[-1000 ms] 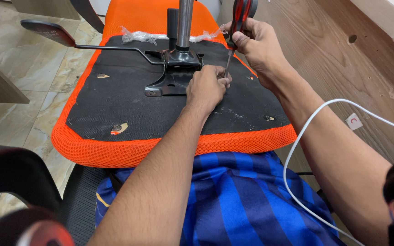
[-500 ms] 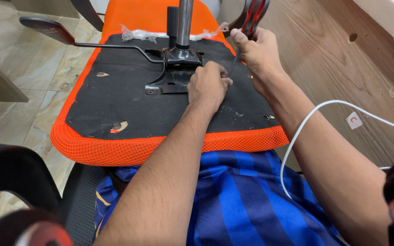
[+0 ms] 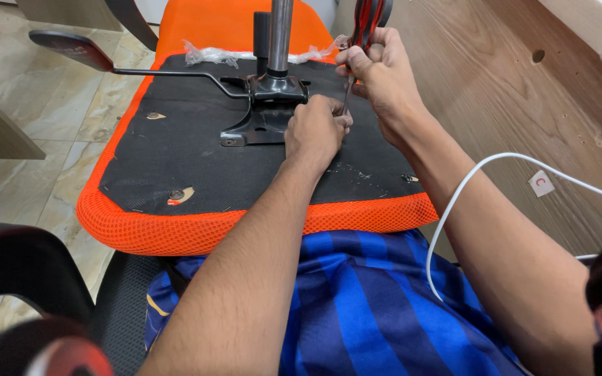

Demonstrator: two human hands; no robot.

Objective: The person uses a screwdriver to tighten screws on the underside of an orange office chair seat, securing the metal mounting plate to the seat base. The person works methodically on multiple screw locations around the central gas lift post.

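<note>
1. Seat underside (image 3: 196, 150): matt black fabric, slightly fuzzy, w/ orange mesh edging (image 3: 196, 230), coarse weave.
2. Mechanism plate (image 3: 263, 118): dark metal, dull sheen; post (image 3: 280, 35) is smooth brushed metal.
3. Screwdriver (image 3: 364, 28) in my right hand (image 3: 384, 83): glossy red/black plastic handle, thin steel shaft.
4. Panel (image 3: 496, 104): light wood grain, matt.
5. Cable (image 3: 468, 181): smooth white plastic.
6. My shirt (image 3: 364, 306): blue striped cloth, soft sheen.

Both forearms reach forward from near to far, bare, and come together at the far middle. The left hand (image 3: 315, 132) lies palm down with fingers curled in a loose fist. The right hand (image 3: 379, 78) is just beyond it to the right, raised higher, fingers closed in a grip, wrist bent slightly.
</note>
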